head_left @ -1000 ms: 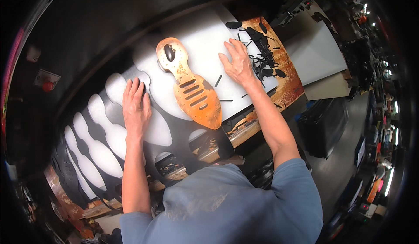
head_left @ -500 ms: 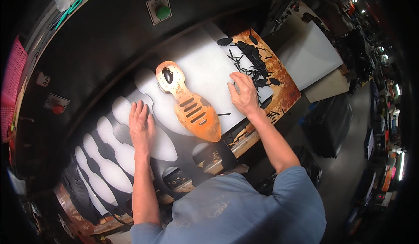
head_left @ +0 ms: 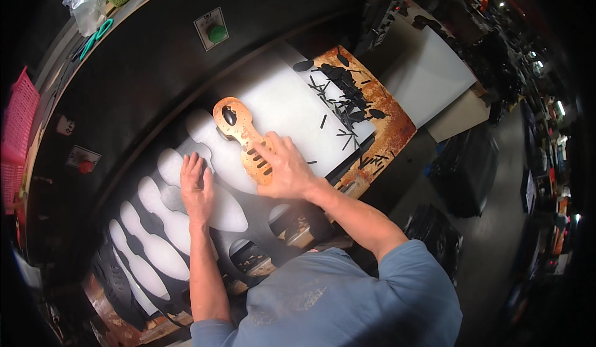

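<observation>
My right hand (head_left: 288, 167) is closed over the wide, slotted end of an orange, rust-marked metal cutting die (head_left: 245, 130). Its fingers lie across the slots and the thumb is at the near edge; the die's pointed end is hidden beneath the hand. At the other end, a round head with an oval hole is uncovered. My left hand (head_left: 197, 189) lies with fingers stretched out on the black sheet (head_left: 251, 207), beside a large sole-shaped cut-out. White board (head_left: 264, 83) shows through the cut-outs and beyond the sheet's right part.
Small black offcuts (head_left: 347, 92) lie scattered at the right end, over the white board and a rusty brown plate (head_left: 388, 114). A dark machine beam with a green button (head_left: 217, 33) and a red button (head_left: 85, 166) spans the far side. Pink basket (head_left: 17, 130) at far left.
My right hand has moved left from the white board onto the die and closed on it. The left hand stays in about the same place. The view has shifted slightly.
</observation>
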### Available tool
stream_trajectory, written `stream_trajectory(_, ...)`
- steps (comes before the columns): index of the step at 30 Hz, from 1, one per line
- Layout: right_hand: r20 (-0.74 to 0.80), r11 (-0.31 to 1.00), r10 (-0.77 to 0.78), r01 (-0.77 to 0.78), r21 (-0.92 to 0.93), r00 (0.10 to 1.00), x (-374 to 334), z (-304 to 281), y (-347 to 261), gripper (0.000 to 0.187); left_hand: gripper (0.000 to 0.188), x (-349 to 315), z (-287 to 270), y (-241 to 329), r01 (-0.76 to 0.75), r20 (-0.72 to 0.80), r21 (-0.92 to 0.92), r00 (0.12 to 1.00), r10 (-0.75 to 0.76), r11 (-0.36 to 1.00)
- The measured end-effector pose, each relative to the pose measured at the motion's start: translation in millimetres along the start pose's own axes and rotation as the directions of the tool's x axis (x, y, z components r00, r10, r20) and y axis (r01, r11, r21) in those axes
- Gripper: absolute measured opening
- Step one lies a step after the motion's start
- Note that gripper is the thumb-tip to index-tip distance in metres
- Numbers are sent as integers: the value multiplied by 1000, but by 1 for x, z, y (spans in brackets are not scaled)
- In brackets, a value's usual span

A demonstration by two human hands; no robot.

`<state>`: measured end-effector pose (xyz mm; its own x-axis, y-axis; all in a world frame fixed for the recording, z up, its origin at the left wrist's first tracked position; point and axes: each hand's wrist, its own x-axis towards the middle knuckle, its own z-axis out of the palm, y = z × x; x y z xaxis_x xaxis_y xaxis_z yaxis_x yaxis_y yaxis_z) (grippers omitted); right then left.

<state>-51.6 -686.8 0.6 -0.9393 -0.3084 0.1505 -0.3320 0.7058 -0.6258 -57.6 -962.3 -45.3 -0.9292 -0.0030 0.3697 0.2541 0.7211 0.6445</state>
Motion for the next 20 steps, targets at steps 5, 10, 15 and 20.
stream_trajectory(5, 89, 731, 123, -151, 666, 988, 3, -23, -2, 91, 41, 7, -14, 15, 205, 15, -261, 978, -208, 943)
stream_trajectory(10, 157, 194, 159, -187, 963, 975, -16, -21, -34, 96, 80, -50, 3, 115, 397, 413, -618, 898, -149, 679)
stream_trajectory(15, 182, 174, 212, -220, 960, 960, -29, -16, -49, 89, 104, -64, 5, 154, 380, 482, -643, 876, -34, 666)
stream_trajectory(20, 194, 78, 179, -210, 975, 965, -28, -10, -52, 79, 88, -68, -5, 157, 328, 418, -698, 908, -10, 637)
